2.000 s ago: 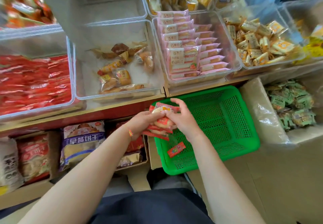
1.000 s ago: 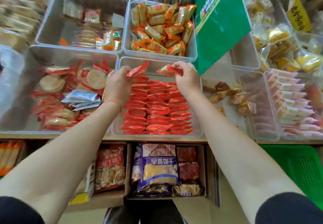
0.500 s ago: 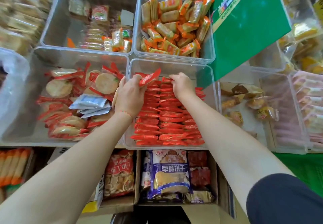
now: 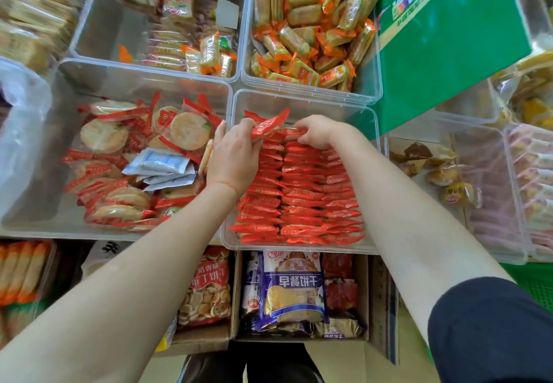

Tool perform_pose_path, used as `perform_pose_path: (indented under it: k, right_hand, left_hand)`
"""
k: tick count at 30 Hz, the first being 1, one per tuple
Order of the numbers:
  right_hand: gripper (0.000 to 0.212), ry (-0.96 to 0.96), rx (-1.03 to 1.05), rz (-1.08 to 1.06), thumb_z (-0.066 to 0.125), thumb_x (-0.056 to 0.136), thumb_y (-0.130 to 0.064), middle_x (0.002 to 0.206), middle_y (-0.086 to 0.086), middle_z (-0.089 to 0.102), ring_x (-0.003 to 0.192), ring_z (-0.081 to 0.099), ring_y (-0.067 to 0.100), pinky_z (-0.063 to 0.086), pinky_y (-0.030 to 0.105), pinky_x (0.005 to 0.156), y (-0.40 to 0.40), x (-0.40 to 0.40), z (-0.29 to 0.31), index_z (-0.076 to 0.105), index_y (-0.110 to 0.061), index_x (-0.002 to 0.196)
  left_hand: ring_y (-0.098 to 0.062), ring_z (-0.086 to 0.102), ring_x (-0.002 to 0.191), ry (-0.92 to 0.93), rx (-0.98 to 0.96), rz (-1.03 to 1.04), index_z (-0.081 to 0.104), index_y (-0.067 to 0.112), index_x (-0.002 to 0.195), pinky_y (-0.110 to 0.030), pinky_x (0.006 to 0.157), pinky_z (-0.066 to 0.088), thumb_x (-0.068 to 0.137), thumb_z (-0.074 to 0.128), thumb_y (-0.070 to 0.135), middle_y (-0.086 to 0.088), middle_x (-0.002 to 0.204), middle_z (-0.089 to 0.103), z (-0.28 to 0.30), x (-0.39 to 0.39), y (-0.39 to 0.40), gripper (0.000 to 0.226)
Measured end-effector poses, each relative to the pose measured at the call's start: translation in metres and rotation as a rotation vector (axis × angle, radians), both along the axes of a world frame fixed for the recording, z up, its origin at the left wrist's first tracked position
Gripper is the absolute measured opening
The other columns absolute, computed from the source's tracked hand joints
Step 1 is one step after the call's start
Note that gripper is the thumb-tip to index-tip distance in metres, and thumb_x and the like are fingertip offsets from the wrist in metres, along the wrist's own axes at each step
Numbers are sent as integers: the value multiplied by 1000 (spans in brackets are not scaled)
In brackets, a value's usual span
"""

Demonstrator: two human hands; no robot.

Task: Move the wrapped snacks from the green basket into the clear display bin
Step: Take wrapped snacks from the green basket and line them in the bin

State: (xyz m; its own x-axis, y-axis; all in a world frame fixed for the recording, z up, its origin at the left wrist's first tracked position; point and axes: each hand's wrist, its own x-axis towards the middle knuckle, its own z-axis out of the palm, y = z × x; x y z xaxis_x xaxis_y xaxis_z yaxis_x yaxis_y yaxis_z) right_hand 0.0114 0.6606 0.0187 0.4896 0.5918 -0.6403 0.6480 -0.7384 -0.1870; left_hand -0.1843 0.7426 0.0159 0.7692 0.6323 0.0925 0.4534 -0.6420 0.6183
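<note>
Down low there's a corner of the green plastic basket (image 4: 535, 287). Up on the shelf, the clear plastic display bin (image 4: 302, 100) is packed with rows of red wrapped snacks (image 4: 296, 194). Left hand (image 4: 233, 155) grips a few red packets (image 4: 267, 126), right hand (image 4: 318, 131) pinches one at the back row.

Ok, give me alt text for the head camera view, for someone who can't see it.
Both hands work at the far end of a clear display bin packed with rows of red wrapped snacks: the left hand grips a few red packets while the right hand presses one into the rows. Neighbouring clear bins hold other snacks.
</note>
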Motion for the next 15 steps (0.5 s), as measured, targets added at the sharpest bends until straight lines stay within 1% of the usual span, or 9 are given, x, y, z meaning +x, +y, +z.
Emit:
perform_pose_path:
  k: [3, 5, 6, 8, 9, 10, 12, 14, 15]
  right_hand:
    - [46, -10, -12, -45, 45, 103, -23, 151, 9, 43, 136, 42, 31, 35, 37, 108, 1, -9, -16, 40, -22, 149]
    - [44, -46, 16, -62, 45, 103, -29, 149, 10, 45, 135, 43, 31, 37, 38, 107, 1, -14, -21, 43, -23, 147]
    - [43, -103, 35, -60, 49, 101, -32, 144, 10, 50, 131, 48, 31, 41, 39, 103, 2, -14, -19, 47, -22, 143]
    - [37, -299, 98, -33, 57, 97, -33, 131, 9, 58, 119, 55, 32, 48, 40, 91, -2, -14, -15, 56, -19, 131]
    - [31, -395, 143, -17, 59, 96, -30, 123, 10, 59, 113, 57, 33, 48, 39, 84, -5, -16, -14, 59, -16, 123]
    - [24, -449, 192, -17, 60, 95, -26, 116, 10, 58, 108, 57, 33, 47, 39, 80, -8, -20, -15, 60, -14, 116]
    - [16, -434, 227, -16, 57, 95, -18, 110, 11, 59, 104, 58, 34, 48, 38, 80, -13, -24, -18, 63, -12, 108]
    - [21, -393, 170, 60, 52, 96, -13, 113, 10, 61, 106, 58, 33, 51, 40, 86, -13, -25, -12, 67, -13, 111]
    - [25, -393, 180, 75, 50, 96, -12, 115, 10, 62, 108, 58, 32, 50, 41, 88, -12, -25, -6, 67, -14, 113]
  left_hand:
    - [-25, 43, 100, 4, -28, 27, 57, 8, 108, -41, 116, 22, 99, 50, 19, -8, 95, 65, 4, -1, -2, 15]
    - [-21, 42, 97, 1, -8, 20, 56, 10, 106, -41, 116, 21, 100, 49, 20, -6, 92, 64, 3, -2, -2, 14]
    - [-21, 43, 96, -4, 1, 16, 56, 10, 105, -41, 116, 21, 100, 49, 21, -5, 91, 64, 2, -1, -1, 14]
    - [-20, 44, 95, -9, 3, 10, 55, 10, 103, -41, 116, 20, 100, 49, 20, -4, 89, 63, -1, -1, 0, 13]
    - [-20, 46, 94, -8, 6, 2, 55, 10, 103, -41, 117, 20, 100, 49, 20, -4, 89, 63, -3, -1, 1, 12]
    - [-21, 50, 94, -7, 14, -6, 54, 11, 104, -42, 117, 19, 99, 49, 20, -3, 89, 64, -5, -1, 1, 12]
    - [-24, 56, 93, 2, 19, -15, 54, 12, 104, -42, 118, 18, 99, 49, 20, -3, 90, 64, -8, 0, 2, 11]
    - [-25, 58, 94, 7, 30, -31, 54, 13, 104, -43, 118, 19, 98, 50, 19, -2, 90, 64, -10, 1, 3, 10]
    - [-24, 58, 95, 9, 41, -41, 54, 13, 104, -44, 118, 19, 98, 50, 19, -2, 91, 64, -10, 0, 3, 10]
